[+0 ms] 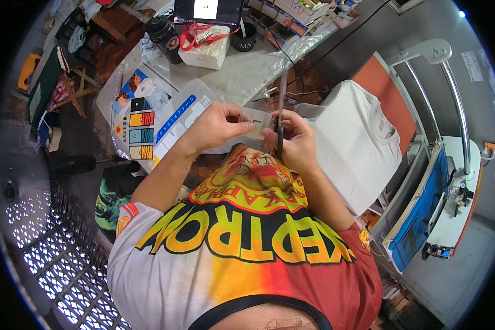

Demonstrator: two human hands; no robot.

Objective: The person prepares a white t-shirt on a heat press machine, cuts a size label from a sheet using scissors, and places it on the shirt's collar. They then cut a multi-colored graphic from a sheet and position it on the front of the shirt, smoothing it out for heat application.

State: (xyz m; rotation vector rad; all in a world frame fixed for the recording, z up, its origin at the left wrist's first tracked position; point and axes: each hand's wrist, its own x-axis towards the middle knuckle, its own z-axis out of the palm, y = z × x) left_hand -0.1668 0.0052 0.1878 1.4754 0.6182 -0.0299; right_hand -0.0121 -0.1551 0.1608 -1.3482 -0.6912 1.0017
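Between my two hands is a small piece of translucent film [256, 119] with faint printing on it. My left hand [220, 126] pinches its left side between thumb and fingers. My right hand [299, 138] holds a pair of scissors with black handles [279, 138]; the blades point up and away from me, seen nearly edge-on. The right fingertips are also close to the film's right edge; whether they touch it I cannot tell. Left of my hands, printed transfer sheets [177, 117] with coloured designs lie on the table [247, 78], which is covered in clear plastic.
A white T-shirt [354, 144] lies spread beside a machine with an orange pad [385, 99], chrome bars and a blue panel [420, 210]. At the table's back stand a black bottle [163, 39], a white block [206, 51] with a red lanyard, a dark mug [244, 39] and a laptop [208, 12].
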